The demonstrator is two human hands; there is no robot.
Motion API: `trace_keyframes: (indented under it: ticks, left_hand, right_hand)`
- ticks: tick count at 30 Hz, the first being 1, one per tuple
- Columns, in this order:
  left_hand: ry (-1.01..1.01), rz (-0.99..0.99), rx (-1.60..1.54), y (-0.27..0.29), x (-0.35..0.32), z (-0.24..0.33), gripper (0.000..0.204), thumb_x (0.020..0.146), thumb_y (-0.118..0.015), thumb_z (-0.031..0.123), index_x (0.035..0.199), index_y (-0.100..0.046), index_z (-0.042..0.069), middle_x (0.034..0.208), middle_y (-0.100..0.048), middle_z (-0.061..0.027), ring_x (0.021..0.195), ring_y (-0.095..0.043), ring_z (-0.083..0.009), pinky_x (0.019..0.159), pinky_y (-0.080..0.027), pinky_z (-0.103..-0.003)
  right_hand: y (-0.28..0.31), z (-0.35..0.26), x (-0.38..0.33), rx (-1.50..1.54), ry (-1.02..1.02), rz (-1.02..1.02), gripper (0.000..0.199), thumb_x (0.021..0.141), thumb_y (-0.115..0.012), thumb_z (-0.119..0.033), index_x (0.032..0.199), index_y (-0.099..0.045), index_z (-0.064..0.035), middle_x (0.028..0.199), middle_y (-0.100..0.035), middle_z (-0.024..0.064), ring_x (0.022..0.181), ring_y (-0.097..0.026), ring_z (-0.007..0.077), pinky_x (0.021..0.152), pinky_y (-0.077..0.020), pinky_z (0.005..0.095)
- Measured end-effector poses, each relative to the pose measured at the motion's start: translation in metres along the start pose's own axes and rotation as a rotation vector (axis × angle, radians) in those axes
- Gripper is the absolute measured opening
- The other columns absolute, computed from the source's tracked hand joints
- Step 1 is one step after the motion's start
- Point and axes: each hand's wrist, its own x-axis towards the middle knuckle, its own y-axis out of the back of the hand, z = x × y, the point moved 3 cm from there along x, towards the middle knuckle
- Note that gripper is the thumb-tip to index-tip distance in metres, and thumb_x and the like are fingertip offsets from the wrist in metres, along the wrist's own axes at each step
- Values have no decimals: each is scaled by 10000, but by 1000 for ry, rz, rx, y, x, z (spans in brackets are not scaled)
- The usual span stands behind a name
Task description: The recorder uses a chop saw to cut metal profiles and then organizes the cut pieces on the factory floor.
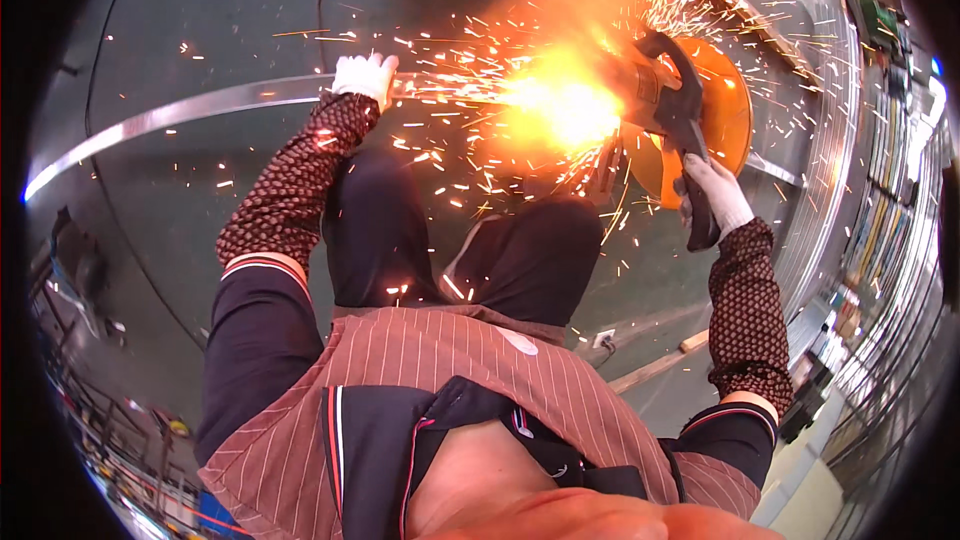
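Observation:
My left hand [364, 78], in a white glove, is closed round a long shiny metal bar [215, 105] that reaches out to the far left. My right hand [718, 190], also gloved, grips the black handle [684, 105] of a cut-off saw with an orange round guard [738, 100]. Between my hands a bright glare [575, 112] and a spray of sparks hide the blade and the spot where it meets the bar. Another piece of metal bar [776, 170] shows beyond the guard on the right.
Long metal profiles [835, 160] lie along the right, beside racks of stacked bars [885, 210]. A wooden strip [655, 365] and a socket [603, 340] lie on the floor near my knees. A dark cable [115, 210] crosses the floor at left. Sparks scatter widely, some over my legs.

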Motion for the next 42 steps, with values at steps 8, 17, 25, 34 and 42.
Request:
trace_keyframes:
  ticks: [8,17,25,34,42]
  left_hand:
    - [123,71,-73,113,-18,22,478,932,-545,113,1394,-538,234,1370,-591,-50,1287,-554,-246,1100,-394,-465]
    - [245,316,-360,165,-145,82,467,899,-591,136,1361,-567,200,1361,-609,-75,1252,-579,-263,1065,-434,-431]
    - [517,143,-469,125,-326,121,445,873,-648,198,1304,-543,161,1267,-621,-61,1192,-599,-247,991,-455,-451]
    - [871,-263,-547,65,-501,124,470,926,-623,218,1383,-522,169,1352,-607,-93,1249,-585,-281,1073,-432,-495]
    - [883,-300,-544,36,-554,130,448,910,-653,206,1344,-566,134,1239,-667,-113,1138,-645,-300,995,-494,-438]
  right_hand:
    - [12,29,34,-2,117,41,274,998,-622,-347,1162,-539,-145,772,-633,36,507,-578,158,450,-505,338]
    - [26,40,61,18,165,4,309,970,-676,-343,1125,-605,-85,760,-655,70,518,-588,180,463,-500,339]
    - [23,41,66,33,93,-9,315,946,-699,-378,1090,-584,-122,736,-638,56,494,-577,187,435,-485,365]
    - [12,42,59,151,78,37,313,931,-736,-329,1063,-599,-80,695,-607,51,467,-558,183,429,-462,318]
    - [25,44,68,86,124,63,321,936,-720,-359,1106,-594,-118,738,-636,63,479,-559,194,435,-474,345]
